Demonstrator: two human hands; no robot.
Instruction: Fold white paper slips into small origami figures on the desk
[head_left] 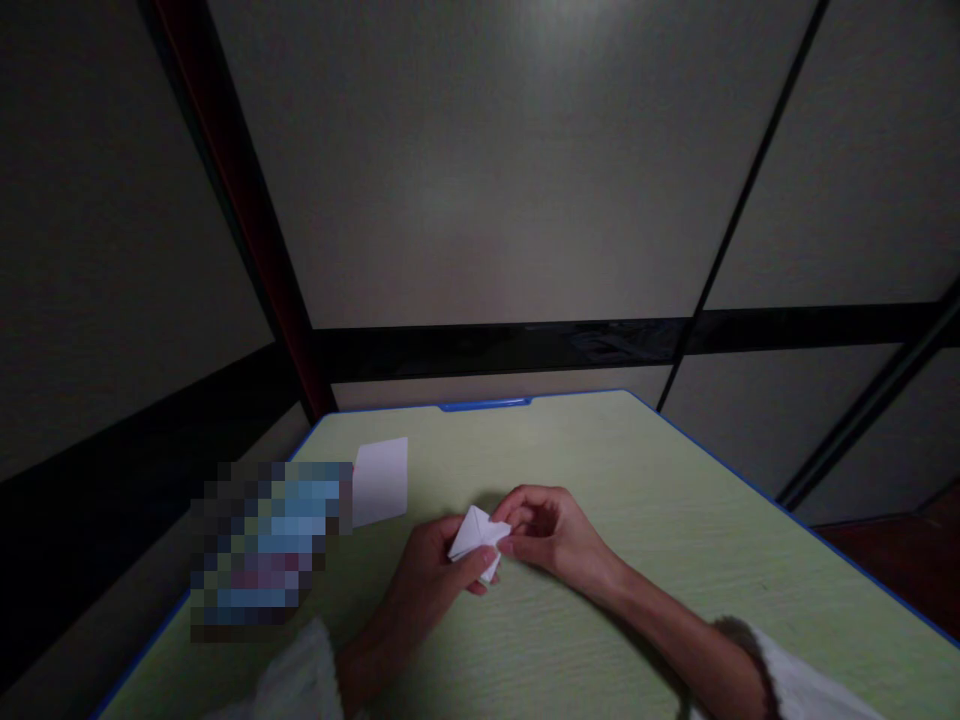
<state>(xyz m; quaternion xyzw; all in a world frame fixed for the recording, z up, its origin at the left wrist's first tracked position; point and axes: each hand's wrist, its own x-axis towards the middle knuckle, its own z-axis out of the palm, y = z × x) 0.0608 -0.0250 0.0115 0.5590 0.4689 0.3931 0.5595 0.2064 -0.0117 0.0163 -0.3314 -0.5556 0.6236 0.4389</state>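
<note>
Head view: a grey, black-banded panelled wall (487, 180) rises before you; below spreads your pale-green, blue-edged table (675, 480); a pixelated bluish patch (270, 550) obscures its left side; your left hand (431, 565) and right hand (551, 525) nearly meet, both pinching; a flat white paper sheet (381, 482) lies beside the patch; your fingers grip a small, folded, pointed white paper (472, 530) between them, over the table.

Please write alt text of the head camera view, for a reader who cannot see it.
The left hand and right hand hold a small folded white paper over a light green, blue-edged table. A white sheet lies to the left, beside a pixelated patch.
</note>
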